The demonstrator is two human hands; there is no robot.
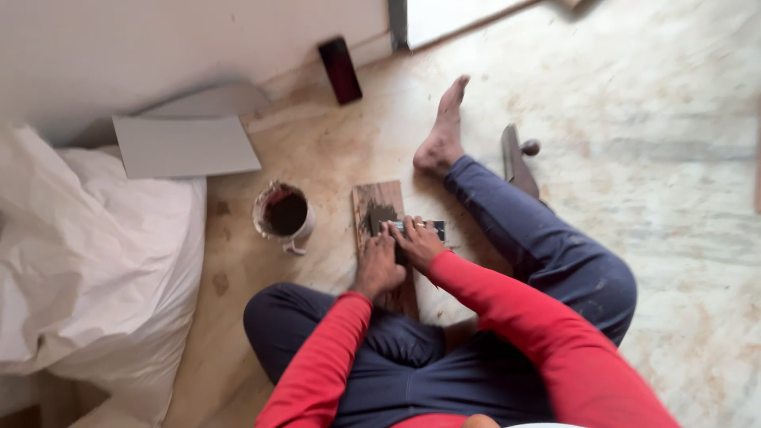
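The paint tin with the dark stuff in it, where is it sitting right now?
In the head view the paint tin stands on the floor, left of the wooden board under both hands, and just right of the white sack.

Open floor [682,158] right of the plank [379,208]; paint tin [283,214] just left, outstretched leg [523,230] close right.

Soft daylight, slight motion blur

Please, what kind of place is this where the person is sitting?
Probably a room indoors under finishing or repair work. The person sits on a stained stone floor by a pale wall, both hands on a small wooden board, with a smeared can of dark paste and a white sack nearby.
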